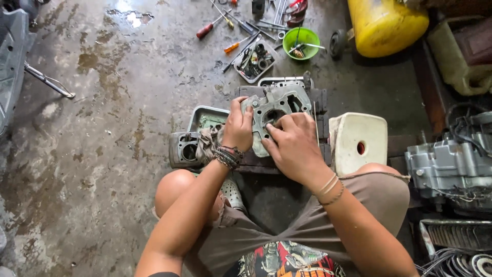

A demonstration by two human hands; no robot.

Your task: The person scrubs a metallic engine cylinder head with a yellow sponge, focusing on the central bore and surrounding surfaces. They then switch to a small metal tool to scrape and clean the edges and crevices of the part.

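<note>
Grey metal cylinder head (pixel 277 110) sits centre frame, long axis running left-right. Left hand (pixel 238 128) fingers clamp its left edge; right hand (pixel 294 146) fingertips press together at its bore, nearer.

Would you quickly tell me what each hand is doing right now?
Left hand: closed on the left edge of the grey metal engine casting.
Right hand: fingers pressed on the same casting; actual grip cannot be told.
</note>
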